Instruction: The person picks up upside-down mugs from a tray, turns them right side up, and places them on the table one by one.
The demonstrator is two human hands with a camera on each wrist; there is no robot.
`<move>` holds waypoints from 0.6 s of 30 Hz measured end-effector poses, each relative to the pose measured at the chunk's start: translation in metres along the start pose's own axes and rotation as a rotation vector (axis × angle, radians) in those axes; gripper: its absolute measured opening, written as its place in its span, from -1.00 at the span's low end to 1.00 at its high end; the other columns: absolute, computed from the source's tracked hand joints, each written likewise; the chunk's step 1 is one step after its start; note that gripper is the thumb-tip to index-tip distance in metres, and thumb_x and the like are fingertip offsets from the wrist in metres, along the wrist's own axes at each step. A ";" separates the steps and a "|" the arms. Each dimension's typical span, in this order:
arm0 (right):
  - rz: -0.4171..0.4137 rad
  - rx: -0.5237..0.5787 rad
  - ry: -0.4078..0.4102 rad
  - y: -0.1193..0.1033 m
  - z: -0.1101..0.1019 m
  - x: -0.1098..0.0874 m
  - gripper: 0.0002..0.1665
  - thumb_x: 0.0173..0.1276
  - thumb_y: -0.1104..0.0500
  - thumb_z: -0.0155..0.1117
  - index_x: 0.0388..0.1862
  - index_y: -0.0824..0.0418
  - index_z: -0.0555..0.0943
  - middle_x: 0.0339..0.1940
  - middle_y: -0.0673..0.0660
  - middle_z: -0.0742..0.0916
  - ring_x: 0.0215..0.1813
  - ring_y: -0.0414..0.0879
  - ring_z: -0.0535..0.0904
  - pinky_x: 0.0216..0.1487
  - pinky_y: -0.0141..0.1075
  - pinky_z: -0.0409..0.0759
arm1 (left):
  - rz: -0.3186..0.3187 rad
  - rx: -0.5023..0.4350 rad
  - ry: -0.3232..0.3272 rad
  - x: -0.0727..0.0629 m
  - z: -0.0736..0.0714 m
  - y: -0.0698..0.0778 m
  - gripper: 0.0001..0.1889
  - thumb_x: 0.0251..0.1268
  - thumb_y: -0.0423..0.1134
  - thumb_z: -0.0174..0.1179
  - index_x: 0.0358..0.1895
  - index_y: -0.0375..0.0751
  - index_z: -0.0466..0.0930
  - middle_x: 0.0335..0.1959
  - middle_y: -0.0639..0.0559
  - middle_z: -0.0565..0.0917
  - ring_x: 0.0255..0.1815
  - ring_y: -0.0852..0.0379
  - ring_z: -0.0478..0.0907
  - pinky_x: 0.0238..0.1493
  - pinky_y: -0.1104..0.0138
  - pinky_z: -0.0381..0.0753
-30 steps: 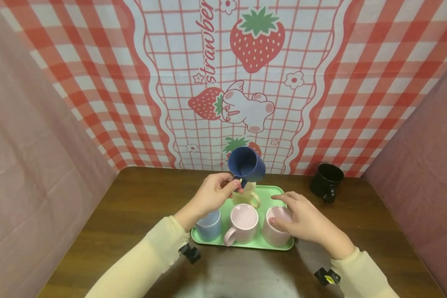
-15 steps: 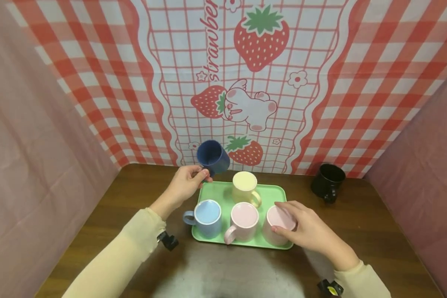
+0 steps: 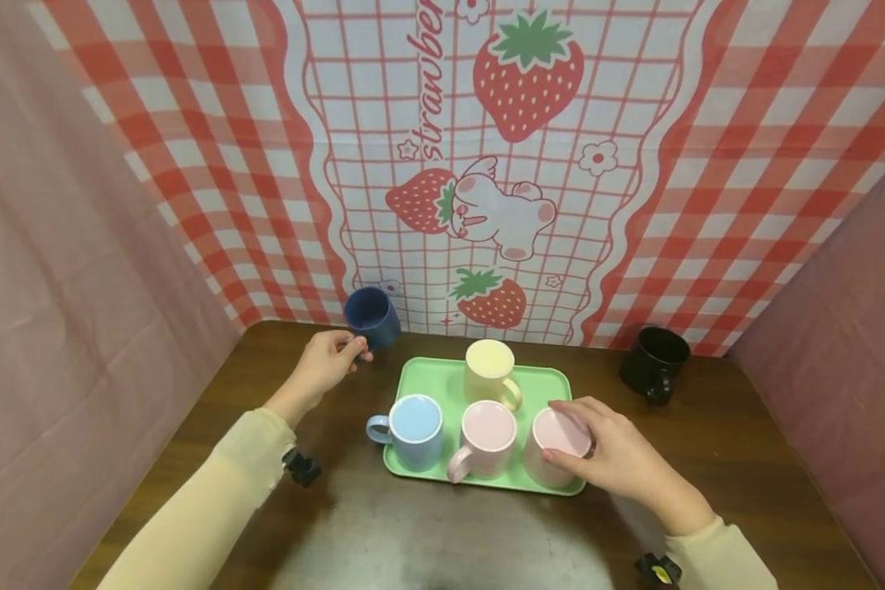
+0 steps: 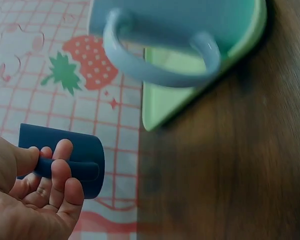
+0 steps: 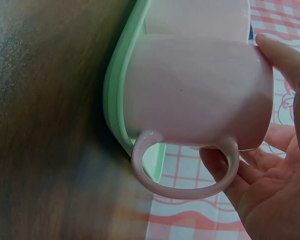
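My left hand (image 3: 323, 362) pinches the handle of a dark blue mug (image 3: 373, 319) near the table's back edge, left of the tray. In the left wrist view, thumb and fingers close around the handle of that dark blue mug (image 4: 65, 140). A pale green tray (image 3: 431, 373) bears several mugs. My right hand (image 3: 623, 455) grips the right-hand pink mug (image 3: 553, 463) near its rim, the mug standing on the tray's front right corner. The right wrist view has this pink mug's (image 5: 195, 90) handle facing away from the tray, with the thumb at the rim.
Also on the tray are a light blue mug (image 3: 416, 442) at front left, a second pink mug (image 3: 487, 447) at front middle and a yellow mug (image 3: 487, 381) behind. A black mug (image 3: 652, 365) stands at back right on the wooden table (image 3: 413, 533). A strawberry-print cloth (image 3: 516, 180) hangs behind.
My left hand has carried the dark blue mug leftward from above the tray to beyond its left side. My right hand has come down onto the right-hand pink mug, fingers closing around its rim.
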State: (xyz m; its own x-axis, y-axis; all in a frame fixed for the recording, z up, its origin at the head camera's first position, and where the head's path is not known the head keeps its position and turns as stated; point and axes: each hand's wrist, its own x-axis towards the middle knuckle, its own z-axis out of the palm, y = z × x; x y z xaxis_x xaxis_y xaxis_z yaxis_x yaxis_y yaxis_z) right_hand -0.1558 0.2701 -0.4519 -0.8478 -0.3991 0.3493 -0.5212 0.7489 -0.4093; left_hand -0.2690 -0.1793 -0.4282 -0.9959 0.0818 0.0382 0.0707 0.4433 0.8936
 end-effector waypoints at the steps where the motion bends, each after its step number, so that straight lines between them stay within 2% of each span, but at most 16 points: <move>1: 0.003 0.004 0.003 0.000 0.000 0.000 -0.23 0.17 -0.11 0.79 0.27 0.21 0.74 0.06 0.08 0.77 -0.01 -0.05 0.73 -0.06 -0.06 0.76 | -0.005 0.004 0.001 0.001 -0.002 -0.003 -0.68 0.76 -0.20 0.15 -0.06 -0.40 0.78 -0.16 -0.24 0.85 -0.29 -0.05 0.63 -0.20 0.27 0.69; 5: 0.021 0.026 0.003 0.001 0.001 0.001 -0.23 0.14 -0.13 0.81 0.25 0.17 0.74 0.02 0.02 0.77 -0.03 -0.07 0.71 -0.07 -0.08 0.74 | -0.035 0.008 0.002 0.003 -0.010 -0.014 -0.66 0.78 -0.19 0.13 -0.03 -0.43 0.76 -0.10 -0.31 0.84 -0.22 -0.18 0.67 -0.16 0.24 0.71; 10: 0.036 0.051 0.014 0.003 0.002 0.002 -0.23 0.11 -0.12 0.82 0.25 0.14 0.74 -0.01 -0.03 0.76 -0.05 -0.11 0.70 -0.09 -0.14 0.73 | -0.074 -0.006 0.023 0.009 -0.016 -0.024 -0.66 0.77 -0.19 0.13 -0.02 -0.45 0.75 -0.15 -0.25 0.85 -0.32 0.01 0.63 -0.05 0.09 0.74; 14: 0.039 0.051 0.026 0.002 0.003 0.001 -0.22 0.08 -0.09 0.84 0.24 0.14 0.74 0.02 0.01 0.77 -0.04 -0.10 0.70 -0.09 -0.13 0.73 | -0.096 -0.007 0.033 0.012 -0.018 -0.030 -0.66 0.77 -0.19 0.14 -0.01 -0.45 0.75 -0.20 -0.16 0.86 -0.37 0.14 0.58 -0.13 0.21 0.71; 18: 0.050 0.058 0.015 0.000 0.003 0.002 -0.21 0.08 -0.11 0.84 0.24 0.15 0.74 0.03 0.04 0.78 -0.03 -0.08 0.70 -0.09 -0.13 0.73 | -0.118 0.006 0.038 0.013 -0.022 -0.036 -0.66 0.77 -0.20 0.13 0.01 -0.46 0.76 -0.20 -0.15 0.86 -0.37 0.14 0.59 -0.20 0.31 0.66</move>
State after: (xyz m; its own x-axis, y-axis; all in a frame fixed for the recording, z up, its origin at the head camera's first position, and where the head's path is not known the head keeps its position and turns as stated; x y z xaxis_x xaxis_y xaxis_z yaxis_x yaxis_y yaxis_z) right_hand -0.1578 0.2673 -0.4533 -0.8715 -0.3537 0.3396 -0.4835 0.7353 -0.4749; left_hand -0.2855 -0.2133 -0.4500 -0.9987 -0.0051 -0.0505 -0.0473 0.4530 0.8902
